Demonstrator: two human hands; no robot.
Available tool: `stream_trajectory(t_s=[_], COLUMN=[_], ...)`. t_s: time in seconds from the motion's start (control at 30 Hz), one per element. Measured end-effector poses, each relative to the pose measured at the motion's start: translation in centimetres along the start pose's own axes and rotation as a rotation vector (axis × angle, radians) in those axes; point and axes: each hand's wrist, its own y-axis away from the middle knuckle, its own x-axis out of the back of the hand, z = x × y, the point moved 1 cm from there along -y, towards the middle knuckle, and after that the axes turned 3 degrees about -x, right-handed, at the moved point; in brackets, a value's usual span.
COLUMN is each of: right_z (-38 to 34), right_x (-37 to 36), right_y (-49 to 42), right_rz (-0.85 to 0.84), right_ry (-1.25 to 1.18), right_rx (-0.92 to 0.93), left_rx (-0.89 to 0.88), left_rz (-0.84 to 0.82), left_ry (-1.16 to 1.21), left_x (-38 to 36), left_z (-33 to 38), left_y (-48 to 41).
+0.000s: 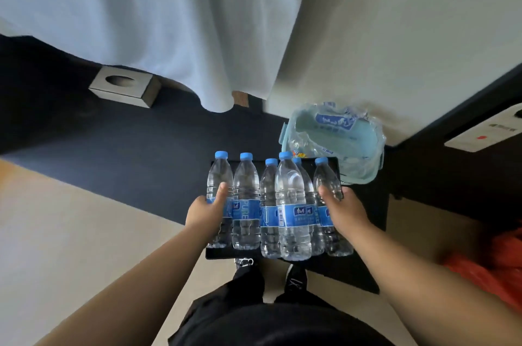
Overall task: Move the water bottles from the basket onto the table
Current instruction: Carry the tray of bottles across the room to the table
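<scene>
Head view, looking down. Six clear water bottles (278,204) with blue caps and blue labels stand upright in a tight row on a flat black tray (334,169); one bottle near the middle stands in front of the others and partly hides the one behind it. The left hand (209,210) is wrapped around the leftmost bottle (219,184) at label height, its thumb lying across the front, so that grip is closed on that bottle. The right hand (343,211) is curled against the rightmost bottle (327,184), its fingers pressed on the clear shoulder above the label, so that grip is likewise closed on its bottle. Both forearms enter from the lower edge.

Just behind the tray, to its right, sits a pale teal basket (372,167) with clip latches on its rim; it contains crumpled clear plastic wrapping (339,125) printed with a blue label. Whether any bottle lies beneath the wrapping cannot be told. A dark bench (127,142) extends to the left and carries a metallic tissue box (124,88). A white curtain (155,21) hangs above.
</scene>
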Motion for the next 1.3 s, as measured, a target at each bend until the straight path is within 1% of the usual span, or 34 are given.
stream_trajectory(t_s=[0.27,0.4,0.6,0.87,0.97,1.3], right_z=[-0.6,-1.5,-4.3,-8.0,-9.5,-14.8], right_x=[-1.2,-3.1,-7.1,-15.5,-19.2,-32.6], right_y=[0.5,1.1,2.8,7.2,9.3,17.1], right_rz=[-0.137,-0.207,-0.282,-0.395,-0.441,-0.535], right_ry=[0.176,0.261,0.386,0.490,0.515,0.598], right_rx=[0.107,0.176,0.291,0.374,0.415,0.496], left_rx=[0.237,0.297,0.347,0.458,0.498,0.553], left_rz=[0.086,0.136,0.233,0.322,0.375,0.465], left_ry=[0.200,0.337,0.382,0.576,0.607,0.744], left_x=[-0.9,-0.4,1.4,6.2,8.7,17.5], left_z=[-6.9,-10.6,-15.2,-22.2,-25.0,-34.6], left_y=[4.9,6.9,8.8,11.5,12.2,13.1])
